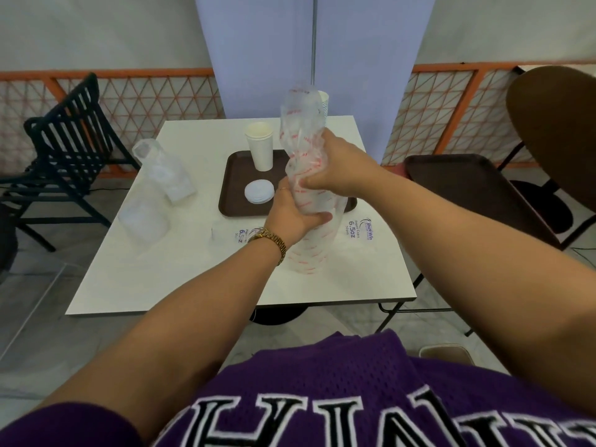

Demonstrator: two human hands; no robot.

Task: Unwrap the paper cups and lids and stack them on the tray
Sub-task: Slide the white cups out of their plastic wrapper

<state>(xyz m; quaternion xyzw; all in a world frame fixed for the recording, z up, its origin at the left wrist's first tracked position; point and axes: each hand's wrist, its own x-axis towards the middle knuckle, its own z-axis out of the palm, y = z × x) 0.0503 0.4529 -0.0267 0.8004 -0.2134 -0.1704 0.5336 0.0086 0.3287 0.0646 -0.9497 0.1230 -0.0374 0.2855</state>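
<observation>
— Both hands clamped on that plastic sleeve of cups [304, 175]: left hand [292, 214] low, right hand [335, 169] bunching the wrap higher up.

— Best to peel steadily, keeping the stack upright above the worktop [193, 269] — the tray [232, 185] with its cups [260, 146] and lids [259, 191] sits just behind.

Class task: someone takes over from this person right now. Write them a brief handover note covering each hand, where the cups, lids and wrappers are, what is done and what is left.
Left hand and right hand both grip the plastic sleeve of cups, held upright over the table.
Done: a short cup stack and a lid stack stand on the brown tray.
Left: pull the sleeve off and stack its cups on the tray. The plastic packs on the table's left look unopened; contents unclear.
</observation>
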